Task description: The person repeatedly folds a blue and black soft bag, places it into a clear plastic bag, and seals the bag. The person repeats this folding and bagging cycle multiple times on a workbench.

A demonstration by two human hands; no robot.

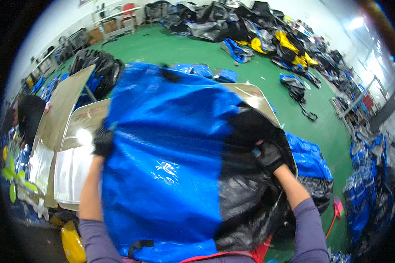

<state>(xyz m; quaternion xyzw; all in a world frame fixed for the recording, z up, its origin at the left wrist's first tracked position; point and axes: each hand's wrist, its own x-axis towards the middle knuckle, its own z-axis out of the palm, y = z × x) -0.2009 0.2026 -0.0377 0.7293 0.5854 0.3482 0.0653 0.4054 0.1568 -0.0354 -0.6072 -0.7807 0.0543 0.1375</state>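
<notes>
A large blue-and-black tarpaulin bag (166,144) spreads before me across the table (81,122), its glossy blue part on the left and its black part on the right. My left hand (103,141), in a black glove, is closed on the bag's left edge; its fingers are partly blurred and hidden. On the black side my right hand (268,155), in a black glove with bare fingertips, grips the material. A short black strap (140,247) shows near the bag's lower edge. Red trim (221,255) runs close to my body.
White sheets (68,175) lie on the table's left. Another blue-and-black bag (309,158) sits beyond my right arm. Heaped bags (224,22) line the far side of the green floor (171,46). A yellow object (72,243) stands lower left, a red-handled tool (335,210) lower right.
</notes>
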